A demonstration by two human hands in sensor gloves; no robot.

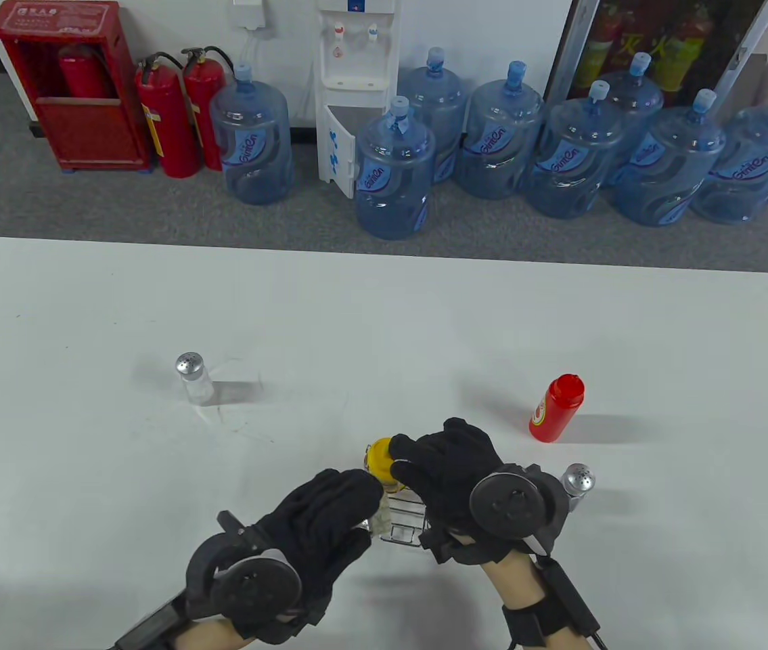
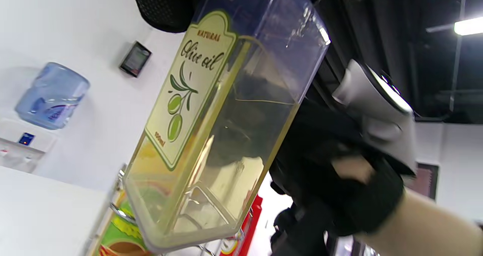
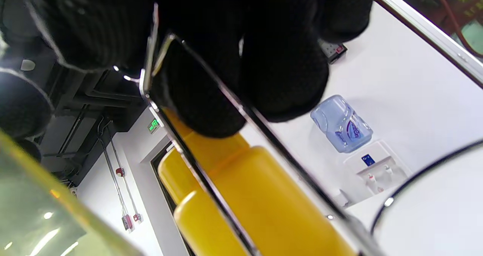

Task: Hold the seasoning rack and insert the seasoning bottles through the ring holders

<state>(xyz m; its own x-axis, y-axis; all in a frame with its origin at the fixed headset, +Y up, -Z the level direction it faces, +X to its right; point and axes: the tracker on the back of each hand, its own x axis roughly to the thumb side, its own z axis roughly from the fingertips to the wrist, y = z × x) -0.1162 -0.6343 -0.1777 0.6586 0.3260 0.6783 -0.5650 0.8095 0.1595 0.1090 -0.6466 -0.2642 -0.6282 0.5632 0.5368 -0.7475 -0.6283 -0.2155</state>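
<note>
Black-gloved fingers (image 3: 279,71) of your right hand (image 1: 455,474) curl over a chrome wire of the seasoning rack (image 1: 405,518), grasping it near the top; the right wrist view shows the wire running under the fingertips w/ a yellow bottle (image 1: 381,458) just behind it. Your left hand (image 1: 319,521) is clenched round the top of a clear square olive oil bottle (image 2: 222,124): see-through plastic, pale yellow oil low inside, cream label w/ green olives and "Olive oil" script. In the left wrist view its base hangs tilted right over the rack's wire frame; can't tell if it has entered a ring.

Rack itself is thin shiny wire, sitting on the white tabletop (image 1: 86,305) near the front edge, between your two hands and mostly hidden by them. Yellow bottle's cap pokes up at the rack's far end, touching your right fingertips.

Further out: a metal-capped shaker (image 1: 577,482) just beside your right wrist tracker, partly hidden. A red squeeze bottle (image 1: 557,408) stands upright, farther back on the right, apart from the rack. A clear salt shaker (image 1: 193,378) w/ silver top stands well apart on the left.
</note>
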